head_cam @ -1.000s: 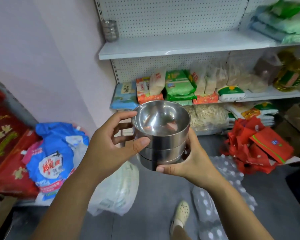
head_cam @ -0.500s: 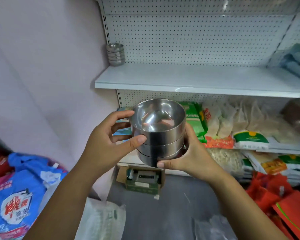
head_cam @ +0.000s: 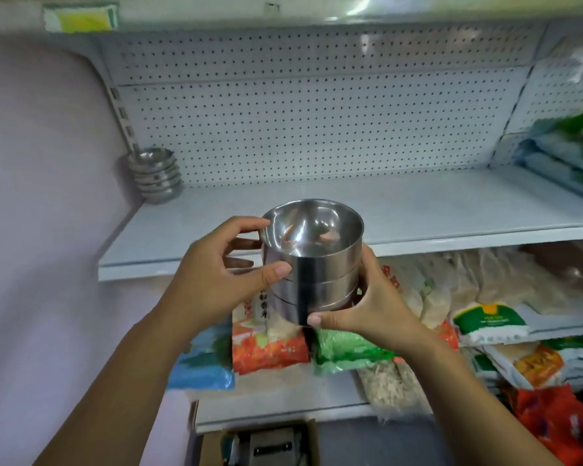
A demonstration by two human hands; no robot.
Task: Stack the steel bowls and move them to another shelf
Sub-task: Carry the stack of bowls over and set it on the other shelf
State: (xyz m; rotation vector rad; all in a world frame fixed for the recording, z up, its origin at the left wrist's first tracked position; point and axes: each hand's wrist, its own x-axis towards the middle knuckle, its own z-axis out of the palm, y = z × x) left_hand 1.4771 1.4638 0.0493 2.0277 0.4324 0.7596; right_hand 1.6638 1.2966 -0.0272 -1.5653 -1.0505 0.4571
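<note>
Head view: left grip (head_cam: 212, 280) and right grip (head_cam: 374, 306) curl round the steel bowl stack (head_cam: 317, 274) before the white shelf (head_cam: 435, 213); clipping its front edge could tilt and unseat the smooth bowls.

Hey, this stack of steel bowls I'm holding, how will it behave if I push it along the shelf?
The stack of bowls looks rigid and probably light: thin polished steel. Its shiny sides may be slippery, which fits the left hand and right hand both gripping it. On the smooth shelf it should slide rather than tip.
</note>
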